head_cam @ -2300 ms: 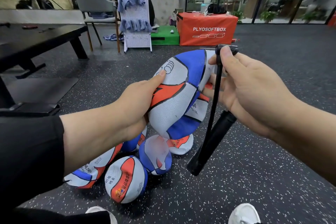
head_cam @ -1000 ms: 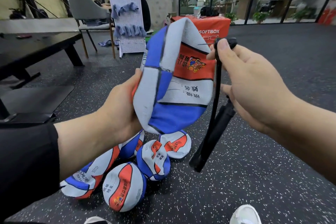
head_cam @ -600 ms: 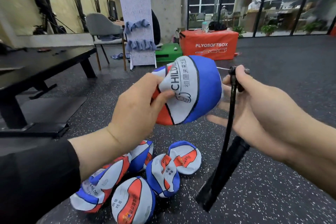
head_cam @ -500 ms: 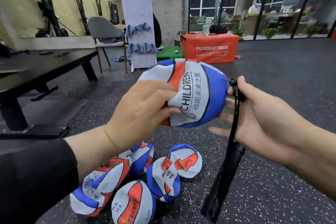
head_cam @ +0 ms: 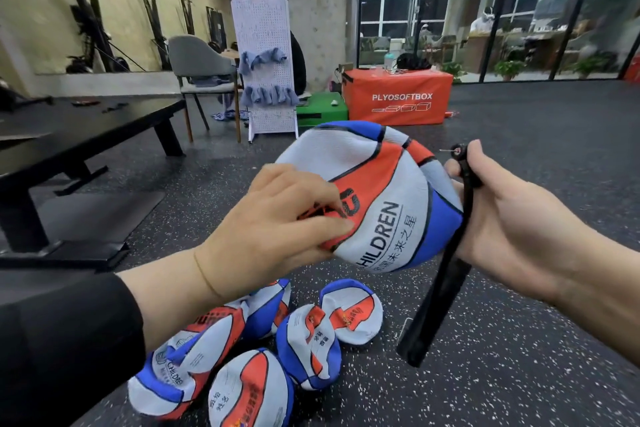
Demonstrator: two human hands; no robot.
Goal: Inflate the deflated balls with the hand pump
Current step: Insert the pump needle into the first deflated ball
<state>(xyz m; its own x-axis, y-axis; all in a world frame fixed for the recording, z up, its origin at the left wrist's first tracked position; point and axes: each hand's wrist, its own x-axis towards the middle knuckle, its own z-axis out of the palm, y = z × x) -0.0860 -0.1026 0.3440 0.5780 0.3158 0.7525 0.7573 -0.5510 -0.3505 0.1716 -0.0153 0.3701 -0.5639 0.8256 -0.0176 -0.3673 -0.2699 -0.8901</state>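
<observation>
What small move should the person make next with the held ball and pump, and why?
Probably keep turning the held ball in the left hand until its valve shows. No valve is visible on the facing panels, and the pump needle in the right hand points clear of the ball's top edge, not yet inserted.

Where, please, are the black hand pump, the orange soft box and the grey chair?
black hand pump [head_cam: 437, 302]: head view, on its barrel below the right hand.
orange soft box [head_cam: 398, 99]: head view, on its lettered front face.
grey chair [head_cam: 195, 55]: head view, on its backrest.
</observation>
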